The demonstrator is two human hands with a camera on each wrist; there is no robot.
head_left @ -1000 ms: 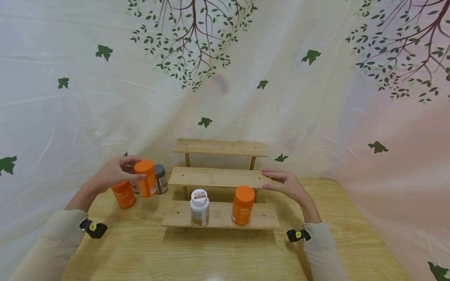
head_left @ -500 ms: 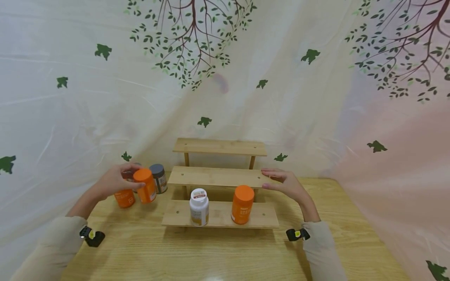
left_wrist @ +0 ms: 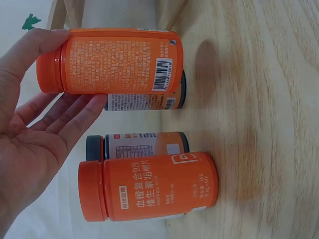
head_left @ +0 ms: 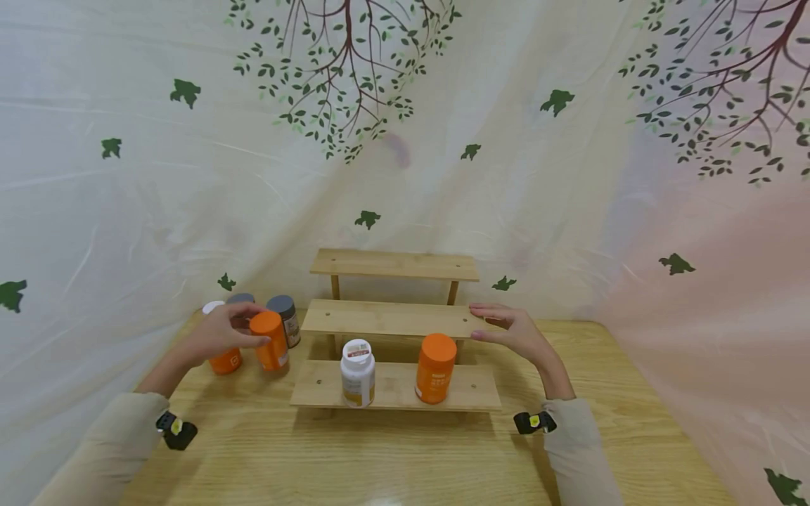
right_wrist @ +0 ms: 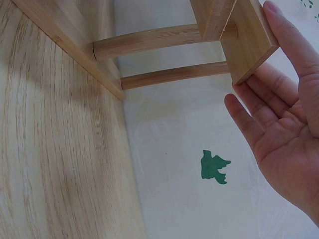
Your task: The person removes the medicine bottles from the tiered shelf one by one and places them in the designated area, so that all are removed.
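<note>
My left hand (head_left: pixel 229 330) pinches an orange pill bottle (left_wrist: pixel 122 60) near its cap, thumb on one side and fingers on the other. In the left wrist view its base is apart from its shadow on the table. Beside it stand another orange bottle (left_wrist: pixel 159 186) and two dark-capped bottles (head_left: pixel 283 309), partly hidden. A white cap (head_left: pixel 213 307) shows behind my left hand. My right hand (head_left: pixel 515 334) grips the right end of the middle board of a three-step wooden shelf (head_left: pixel 386 318), thumb at the front edge, fingers at the back.
On the lowest step stand a white bottle (head_left: pixel 358 379) at the left and an orange-capped bottle (head_left: pixel 436 372) at the right. A pale curtain (head_left: pixel 253 176) with printed leaves hangs behind the wooden table (head_left: pixel 380 457).
My left hand has lowered the orange bottle and shifted it slightly right. A white cap behind that hand has come into view. The right hand keeps its hold on the shelf.
</note>
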